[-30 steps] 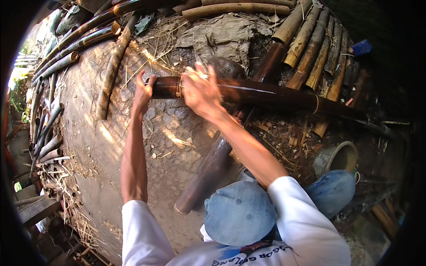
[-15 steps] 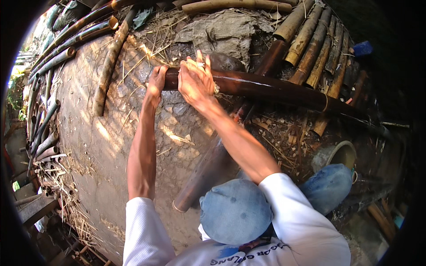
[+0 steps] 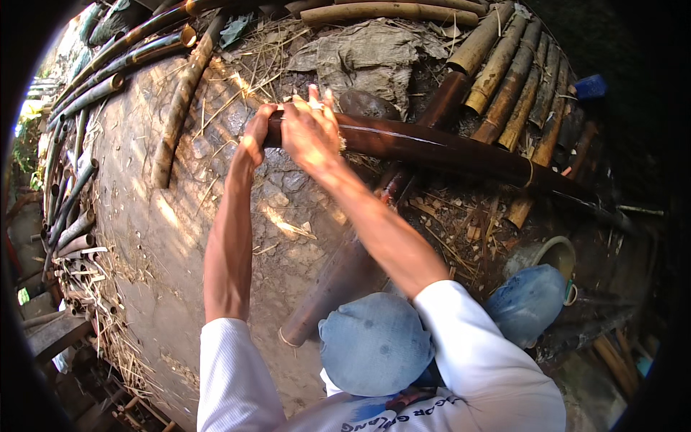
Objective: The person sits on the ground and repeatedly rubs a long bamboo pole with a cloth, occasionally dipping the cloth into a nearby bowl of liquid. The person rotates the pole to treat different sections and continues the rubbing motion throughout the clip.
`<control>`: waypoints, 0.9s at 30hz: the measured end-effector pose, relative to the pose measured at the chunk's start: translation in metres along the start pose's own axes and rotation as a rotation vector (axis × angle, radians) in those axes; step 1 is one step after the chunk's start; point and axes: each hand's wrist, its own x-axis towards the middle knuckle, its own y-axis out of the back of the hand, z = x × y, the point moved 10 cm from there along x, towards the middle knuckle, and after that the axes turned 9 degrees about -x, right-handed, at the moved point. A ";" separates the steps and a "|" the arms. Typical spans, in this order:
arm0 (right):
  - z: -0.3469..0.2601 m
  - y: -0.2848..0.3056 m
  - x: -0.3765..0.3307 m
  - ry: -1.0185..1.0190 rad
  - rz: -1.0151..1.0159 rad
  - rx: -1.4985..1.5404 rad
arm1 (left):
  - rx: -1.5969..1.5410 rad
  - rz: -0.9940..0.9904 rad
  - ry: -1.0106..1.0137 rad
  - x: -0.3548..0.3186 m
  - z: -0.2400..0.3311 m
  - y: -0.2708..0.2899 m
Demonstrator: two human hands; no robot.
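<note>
Dark bamboo pole (image 3: 446,150): long, dark brown and shiny; it lies across the middle of the view, from the hands on the left to the shadow on the right, and it rests over a second pole.
Left hand (image 3: 253,140): it is at the left end of the dark bamboo pole; the fingers are bent around the end, closed on it.
Right hand (image 3: 311,129): it lies on top of the pole, just beside the left hand; the fingers are stretched over the far side, only a little bent. If they really grip, I cannot tell.
Second pole (image 3: 338,277): dull brown, it runs from the knee area up under the dark pole.
Stack of bamboo (image 3: 504,72): yellow-brown pieces side by side, at the upper right.
Ground (image 3: 158,273): dry cracked earth with straw and small chips.
Grey cloth (image 3: 367,54): crumpled, beyond the hands.
Knees (image 3: 374,345): in blue trousers, at the lower edge.
Bowl (image 3: 554,252): round, near the right knee.
</note>
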 end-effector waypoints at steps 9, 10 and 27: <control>0.178 0.087 -0.025 -0.331 -0.296 -0.466 | -0.111 -0.141 0.031 0.010 -0.006 -0.009; 0.130 0.082 -0.010 -0.310 -0.056 -0.227 | -0.110 -0.140 0.048 0.011 -0.009 -0.005; -0.016 0.011 0.026 -0.193 -0.069 0.308 | -0.278 -0.591 -0.258 -0.004 0.020 -0.032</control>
